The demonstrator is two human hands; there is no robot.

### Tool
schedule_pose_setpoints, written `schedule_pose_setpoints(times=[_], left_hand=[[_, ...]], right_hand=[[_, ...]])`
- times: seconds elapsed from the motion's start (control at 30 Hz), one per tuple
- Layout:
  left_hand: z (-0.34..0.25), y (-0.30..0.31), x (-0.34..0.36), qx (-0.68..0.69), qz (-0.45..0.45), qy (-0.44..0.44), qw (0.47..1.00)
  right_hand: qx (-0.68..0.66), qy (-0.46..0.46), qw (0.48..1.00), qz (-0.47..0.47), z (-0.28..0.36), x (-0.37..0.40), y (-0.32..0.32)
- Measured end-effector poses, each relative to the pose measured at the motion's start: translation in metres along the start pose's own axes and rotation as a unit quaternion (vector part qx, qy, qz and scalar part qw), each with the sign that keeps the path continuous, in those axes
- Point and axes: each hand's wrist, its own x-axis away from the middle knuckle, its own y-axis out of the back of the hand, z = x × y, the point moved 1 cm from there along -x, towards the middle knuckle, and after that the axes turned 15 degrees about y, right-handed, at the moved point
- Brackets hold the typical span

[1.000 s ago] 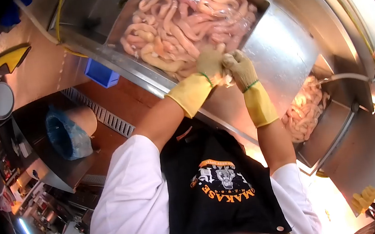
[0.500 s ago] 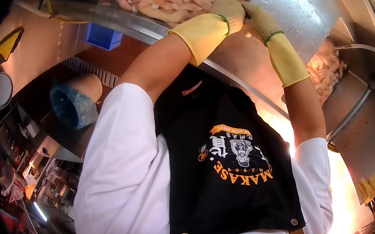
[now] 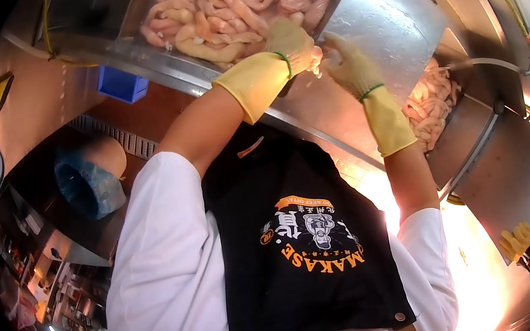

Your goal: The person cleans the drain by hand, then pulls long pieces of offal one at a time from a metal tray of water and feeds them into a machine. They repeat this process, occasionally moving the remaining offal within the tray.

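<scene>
My left hand (image 3: 290,43), in a yellow glove with a green-edged knit part, is closed at the near right corner of a metal basin (image 3: 191,85) full of long pale pink and yellowish tubular pieces (image 3: 237,8). A small pale bit (image 3: 314,64) shows at its fingertips; what lies inside the fist is hidden. Just to the right, over the metal surface, my right hand (image 3: 349,68) wears a matching glove. Its fingers are bent but apart, with nothing visible between them. The two hands do not touch.
More pale pieces (image 3: 432,103) lie in a lower area at the right, near a pale hose (image 3: 485,61). A metal sheet (image 3: 385,9) adjoins the basin. Below left are a blue crate (image 3: 122,84) and a blue-lined bin (image 3: 90,182). Yellow gloves (image 3: 519,240) hang at lower right.
My hands were together at the basin's corner; now they are apart, the right one lower with its fingers loosened. The whole view has shifted, showing more of the basin.
</scene>
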Motion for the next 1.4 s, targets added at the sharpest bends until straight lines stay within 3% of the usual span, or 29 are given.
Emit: schedule_pose_setpoints(times=[0.07,0.17,0.23,0.3,0.37,0.4,0.43,0.5,0.53,0.6,0.63,0.7,0.73,0.83,0.9,0.97,1.0,1.03,1.07,1.13,1.17,1.23,1.33,1.4], left_hand=[[-0.008,-0.031,-0.02,0.205,-0.065,0.261,0.941],[0.0,-0.052,-0.021,0.116,-0.084,0.274,0.951],[-0.02,0.02,-0.001,-0.099,0.096,0.07,0.988],[-0.008,-0.052,-0.008,-0.051,-0.117,0.233,0.964],[-0.008,0.015,0.006,-0.028,0.006,0.047,0.998],[0.003,0.004,0.006,-0.028,0.005,0.05,0.998],[0.017,-0.016,0.002,-0.024,-0.076,-0.009,0.997],[0.038,-0.019,0.01,-0.021,-0.156,-0.061,0.986],[0.047,-0.003,0.019,0.001,-0.178,-0.042,0.983],[0.061,0.011,0.025,0.007,-0.126,0.016,0.992],[0.068,0.019,0.028,0.008,-0.101,0.046,0.994],[0.109,-0.022,0.016,0.037,-0.226,0.066,0.971],[0.127,-0.023,0.014,0.032,-0.23,0.074,0.97],[0.144,-0.014,0.032,0.002,-0.262,0.097,0.96],[0.132,0.02,0.042,-0.079,-0.128,0.17,0.974],[0.129,-0.017,0.033,-0.083,-0.143,0.187,0.968],[0.126,-0.027,0.024,-0.09,-0.165,0.209,0.96],[0.108,-0.006,0.026,-0.089,-0.17,0.207,0.959],[0.074,0.035,0.037,-0.084,-0.136,0.141,0.977],[0.049,0.035,0.031,-0.034,-0.16,0.087,0.983],[0.042,0.012,0.02,0.014,-0.218,0.097,0.971],[0.022,0.015,0.015,0.052,-0.207,0.096,0.972],[0.014,0.017,0.016,0.162,-0.206,0.102,0.96],[0.022,0.008,0.018,0.184,-0.215,0.095,0.954]], right_hand=[[0.043,0.007,0.999,-0.012,-0.02,-0.002,-0.029],[0.105,0.019,0.994,-0.019,-0.045,-0.014,-0.042],[0.168,-0.058,0.975,0.133,-0.031,-0.024,-0.03],[0.207,-0.055,0.965,0.151,-0.032,-0.021,-0.027],[0.249,-0.051,0.952,0.171,-0.042,-0.012,-0.018],[0.267,-0.025,0.953,0.138,-0.049,0.0,-0.012],[0.285,0.002,0.953,0.105,-0.059,0.011,-0.003],[0.286,-0.053,0.954,0.075,-0.103,0.044,0.025],[0.271,-0.105,0.955,0.059,-0.118,0.067,0.046],[0.291,-0.166,0.941,0.036,-0.154,0.128,0.094],[0.313,-0.24,0.919,0.026,-0.162,0.155,0.113],[0.36,-0.307,0.88,0.049,-0.197,0.231,0.171],[0.381,-0.34,0.858,0.063,-0.213,0.268,0.2],[0.396,-0.433,0.773,0.24,-0.301,0.39,0.262],[0.437,-0.417,0.746,0.282,-0.315,0.386,0.269],[0.472,-0.417,0.708,0.321,-0.307,0.403,0.276],[0.42,-0.481,0.638,0.43,-0.304,0.345,0.272],[0.27,-0.508,0.817,0.035,-0.265,0.298,0.236],[0.047,-0.339,0.887,-0.312,-0.217,0.246,0.197],[-0.007,-0.2,0.961,-0.192,-0.135,0.13,0.127],[-0.018,-0.107,0.98,-0.165,-0.122,0.093,0.083],[0.011,0.015,0.998,-0.066,-0.081,0.026,0.005],[0.014,0.023,0.999,-0.024,-0.033,-0.022,-0.062],[0.035,-0.255,0.966,0.036,-0.015,-0.03,-0.057]])
